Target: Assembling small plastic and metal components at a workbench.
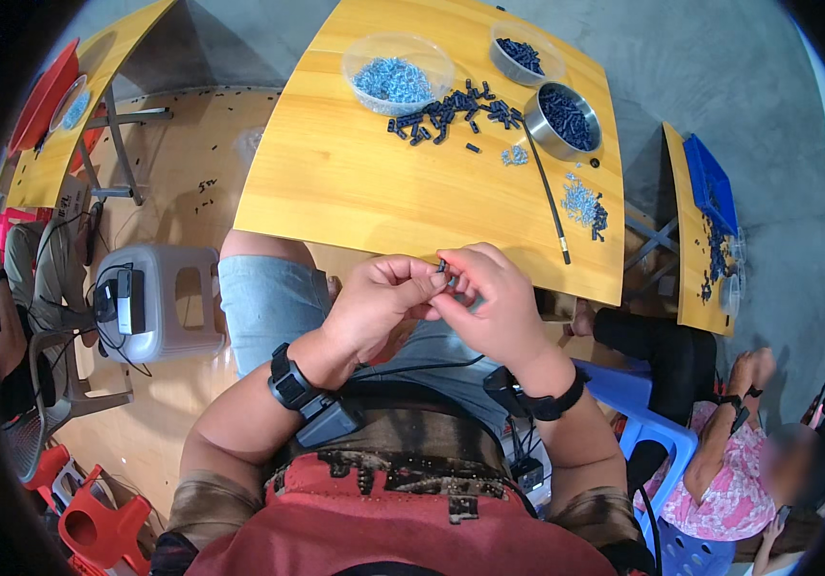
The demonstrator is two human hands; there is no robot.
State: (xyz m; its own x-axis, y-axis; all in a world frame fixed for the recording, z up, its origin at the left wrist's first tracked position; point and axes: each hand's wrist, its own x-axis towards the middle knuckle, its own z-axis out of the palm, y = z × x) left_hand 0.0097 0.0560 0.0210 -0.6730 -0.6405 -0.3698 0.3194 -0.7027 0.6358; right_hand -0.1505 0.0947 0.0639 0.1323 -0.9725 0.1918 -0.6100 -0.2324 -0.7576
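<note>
Pinching a small black part (442, 267) before the desk (355, 182)

Held between closed fingers of the left hand (383, 296); met by curled fingers of the right hand (494, 305), too hidden to tell their hold. On the desk's right: black rod (549, 199), clear pieces (580, 202). Toward its back: loose black parts (443, 117), tub (422, 48) of bluish pieces (393, 82), steel bowl (547, 144).
</note>
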